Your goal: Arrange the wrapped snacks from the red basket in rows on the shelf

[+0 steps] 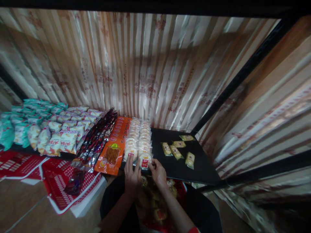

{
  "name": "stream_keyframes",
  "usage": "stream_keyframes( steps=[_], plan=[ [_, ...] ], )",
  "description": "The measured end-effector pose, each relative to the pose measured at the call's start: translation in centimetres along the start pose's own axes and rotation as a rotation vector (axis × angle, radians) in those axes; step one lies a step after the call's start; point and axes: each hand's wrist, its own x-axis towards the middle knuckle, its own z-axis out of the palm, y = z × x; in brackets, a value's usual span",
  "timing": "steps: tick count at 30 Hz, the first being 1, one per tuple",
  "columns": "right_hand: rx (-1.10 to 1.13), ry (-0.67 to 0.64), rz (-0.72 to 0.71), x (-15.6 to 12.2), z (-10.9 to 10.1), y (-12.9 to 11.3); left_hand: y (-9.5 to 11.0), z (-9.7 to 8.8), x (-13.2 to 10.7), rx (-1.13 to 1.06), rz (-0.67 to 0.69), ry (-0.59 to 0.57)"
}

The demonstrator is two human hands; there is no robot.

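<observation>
Two rows of clear-wrapped round white crackers (132, 139) run front to back on the black shelf (201, 171). At their front end lies a cracker packet (145, 161) with a red label. My left hand (132, 178) has its fingers stretched out and apart, the tips against the front of the rows. On the other side my right hand (159, 174) is closed with thumb and finger at the packet's right edge. Left of the crackers lie orange snack bags (110, 145). Several small yellow packets (178, 144) are scattered on the shelf to the right.
Dark shiny packets (99, 136), white snack bags (70, 139) and teal bags (21, 126) fill the shelf's left. Red baskets (63, 194) stand below on the floor. More packets (157, 213) lie between my knees. A black post (238, 77) slants at the right, before pleated curtain (145, 64).
</observation>
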Motion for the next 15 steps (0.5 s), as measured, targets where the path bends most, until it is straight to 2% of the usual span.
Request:
stream_keyframes(
  steps=[3, 8, 12, 15],
  plan=[
    [-0.028, -0.002, -0.005, 0.2, 0.2, 0.1, -0.3, 0.2, 0.1, 0.058, -0.014, 0.024],
    [-0.083, 0.042, -0.056, 0.2, 0.6, 0.0, -0.6, 0.6, 0.9, 0.141, 0.064, 0.046],
    [-0.117, 0.075, -0.107, 0.1, 0.7, -0.1, -1.1, 0.8, 1.7, 0.216, 0.073, 0.117],
    [-0.130, 0.080, -0.116, 0.2, 0.8, -0.2, -1.3, 1.1, 2.2, 0.234, 0.094, 0.117]
  ],
)
